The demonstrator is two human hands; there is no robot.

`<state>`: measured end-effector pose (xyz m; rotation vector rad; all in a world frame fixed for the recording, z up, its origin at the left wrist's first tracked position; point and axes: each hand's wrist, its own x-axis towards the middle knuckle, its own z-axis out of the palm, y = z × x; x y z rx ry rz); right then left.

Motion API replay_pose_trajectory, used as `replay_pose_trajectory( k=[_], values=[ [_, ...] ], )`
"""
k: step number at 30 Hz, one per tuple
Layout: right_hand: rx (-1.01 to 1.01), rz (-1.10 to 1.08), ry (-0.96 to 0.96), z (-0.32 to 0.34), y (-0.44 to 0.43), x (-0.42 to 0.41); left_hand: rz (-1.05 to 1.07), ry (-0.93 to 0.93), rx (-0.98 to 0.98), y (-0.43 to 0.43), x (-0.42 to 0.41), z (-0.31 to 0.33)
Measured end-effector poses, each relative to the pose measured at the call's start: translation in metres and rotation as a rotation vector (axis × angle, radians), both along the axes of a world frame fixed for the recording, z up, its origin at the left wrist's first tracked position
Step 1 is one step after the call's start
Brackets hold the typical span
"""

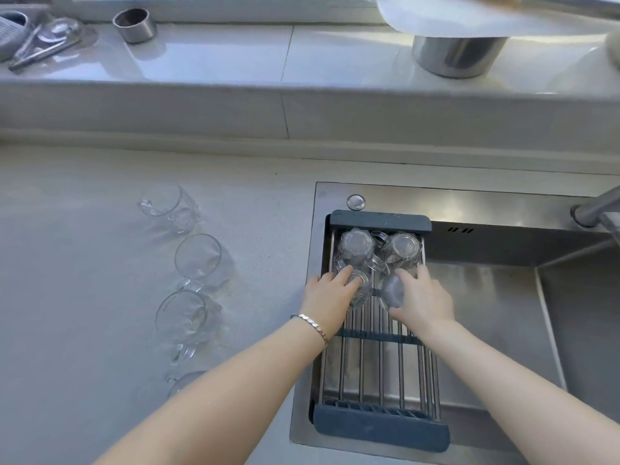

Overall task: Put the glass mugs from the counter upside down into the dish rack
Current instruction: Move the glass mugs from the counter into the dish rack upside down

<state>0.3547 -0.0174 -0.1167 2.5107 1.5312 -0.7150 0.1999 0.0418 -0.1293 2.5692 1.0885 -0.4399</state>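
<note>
The dish rack (380,427) spans the left end of the sink, with steel bars and dark end pieces. Two glass mugs stand upside down at its far end, one on the left (355,250) and one on the right (402,247). My left hand (327,297) is closed around a third inverted mug (361,290) on the bars just in front of them. My right hand (421,297) grips a fourth mug (392,292) beside it. On the counter to the left, several upright glass mugs stand in a line, the farthest (169,206), the middle (198,256) and a nearer one (184,318).
The steel sink basin (503,297) lies right of the rack, and a faucet (593,209) reaches in from the right edge. On the raised ledge behind stand a small metal cup (135,24), a larger metal pot (456,55) and utensils (37,45) at far left.
</note>
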Motion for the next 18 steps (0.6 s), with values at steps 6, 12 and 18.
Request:
replay_pose_trajectory(
  k=[6, 12, 18],
  values=[
    [0.208, -0.057, 0.095, 0.002, -0.020, -0.014, 0.101, -0.030, -0.134, -0.002, -0.008, 0.014],
    [0.305, 0.148, 0.362, 0.022, -0.017, -0.065, 0.364, -0.214, 0.136, -0.004, -0.096, 0.067],
    [0.237, 0.231, 0.683, 0.030, 0.053, -0.154, 0.811, 0.006, 0.062, 0.003, -0.192, 0.094]
  ],
)
